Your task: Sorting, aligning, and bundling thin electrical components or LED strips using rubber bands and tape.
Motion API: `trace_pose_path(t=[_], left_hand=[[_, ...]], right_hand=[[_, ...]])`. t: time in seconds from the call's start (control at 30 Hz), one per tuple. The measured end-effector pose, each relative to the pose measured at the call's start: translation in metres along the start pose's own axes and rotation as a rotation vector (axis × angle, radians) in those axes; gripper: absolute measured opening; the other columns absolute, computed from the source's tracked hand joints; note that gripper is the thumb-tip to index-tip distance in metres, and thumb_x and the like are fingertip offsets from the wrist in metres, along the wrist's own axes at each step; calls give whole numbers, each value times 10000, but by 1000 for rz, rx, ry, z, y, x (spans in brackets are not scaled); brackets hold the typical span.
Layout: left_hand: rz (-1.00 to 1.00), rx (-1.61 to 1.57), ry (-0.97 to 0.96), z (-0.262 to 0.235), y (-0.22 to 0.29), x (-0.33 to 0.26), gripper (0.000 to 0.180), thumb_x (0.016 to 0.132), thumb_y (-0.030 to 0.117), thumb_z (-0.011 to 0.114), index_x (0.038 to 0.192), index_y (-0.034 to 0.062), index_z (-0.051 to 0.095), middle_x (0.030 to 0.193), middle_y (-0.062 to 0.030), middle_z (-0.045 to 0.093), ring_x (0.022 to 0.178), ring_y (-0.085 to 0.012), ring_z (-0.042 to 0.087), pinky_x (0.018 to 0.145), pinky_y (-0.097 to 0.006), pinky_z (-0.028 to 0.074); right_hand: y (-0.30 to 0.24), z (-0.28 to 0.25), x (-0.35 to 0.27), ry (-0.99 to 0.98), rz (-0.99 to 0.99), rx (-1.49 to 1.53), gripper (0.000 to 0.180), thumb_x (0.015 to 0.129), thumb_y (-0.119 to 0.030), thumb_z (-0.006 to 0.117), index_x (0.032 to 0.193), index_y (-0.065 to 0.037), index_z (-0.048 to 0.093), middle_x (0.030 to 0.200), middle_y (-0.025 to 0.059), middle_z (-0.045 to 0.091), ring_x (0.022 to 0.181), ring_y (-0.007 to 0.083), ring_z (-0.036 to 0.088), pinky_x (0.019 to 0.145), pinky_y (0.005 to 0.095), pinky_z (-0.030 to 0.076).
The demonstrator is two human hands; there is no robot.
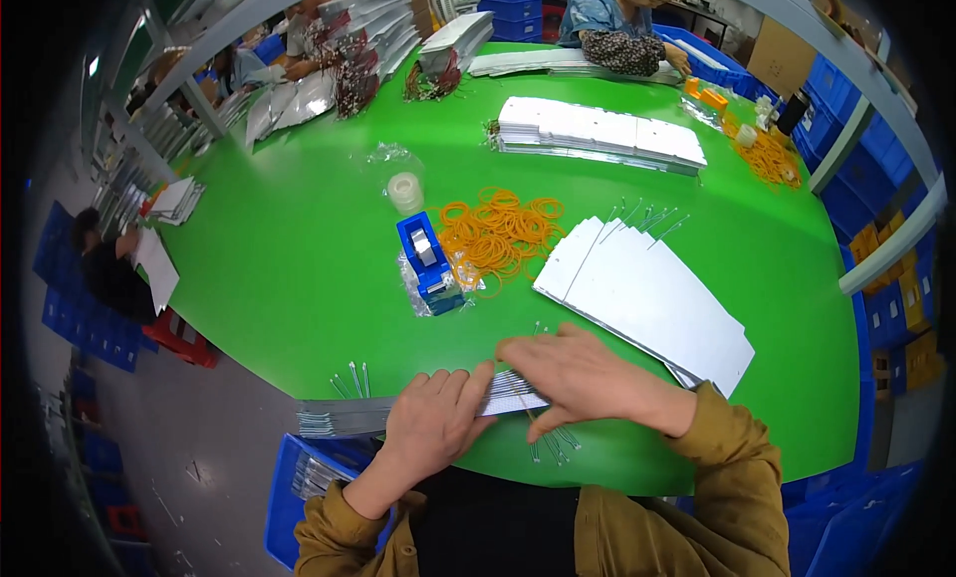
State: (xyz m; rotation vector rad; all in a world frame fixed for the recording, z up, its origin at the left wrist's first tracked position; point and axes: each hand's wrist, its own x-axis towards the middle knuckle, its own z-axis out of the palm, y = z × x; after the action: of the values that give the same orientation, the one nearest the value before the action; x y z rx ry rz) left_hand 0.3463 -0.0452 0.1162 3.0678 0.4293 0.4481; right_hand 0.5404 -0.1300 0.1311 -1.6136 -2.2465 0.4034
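Near the table's front edge lies a bundle of thin silver-white strips [344,418], stacked on edge with short wires poking out at its sides. My left hand [433,423] is closed around the middle of this bundle. Over the bundle's right end arches my right hand [583,378], thumb on the near side and fingers on the far side. A thin tan rubber band [526,403] crosses the strips there, apparently held in my right fingers; the exact grip is partly hidden. Wire ends [556,446] stick out below my right thumb.
Beyond my hands stand a blue tape dispenser [430,263], a heap of orange rubber bands [503,229] and a tape roll [405,191]. White panels [652,293] lie to the right, another stack [597,134] farther back. A blue bin [289,507] sits lower left. Other people work around the table.
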Motion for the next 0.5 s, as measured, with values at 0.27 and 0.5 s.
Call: trace_pose_path(t=[0.27,0.5], left_hand=[[62,-155,-150,-5,-2,21,513,639,201,720,1078,55,499,696,-50,528,538,-192,482,511,-280,381],[-118,-478,-96,-44,-10,16,480,633,101,727,1053,25,509,715,-51,570,538,-178,513,494,-293,397]], right_hand=[[15,9,7,-3,-61,93,781,513,-388,794,1115,-66,415,844,48,586,700,263,580,607,346,407],[40,-23,-23,57,125,237,731,592,-401,778,1136,-68,423,755,62,570,604,253,550,554,343,397]])
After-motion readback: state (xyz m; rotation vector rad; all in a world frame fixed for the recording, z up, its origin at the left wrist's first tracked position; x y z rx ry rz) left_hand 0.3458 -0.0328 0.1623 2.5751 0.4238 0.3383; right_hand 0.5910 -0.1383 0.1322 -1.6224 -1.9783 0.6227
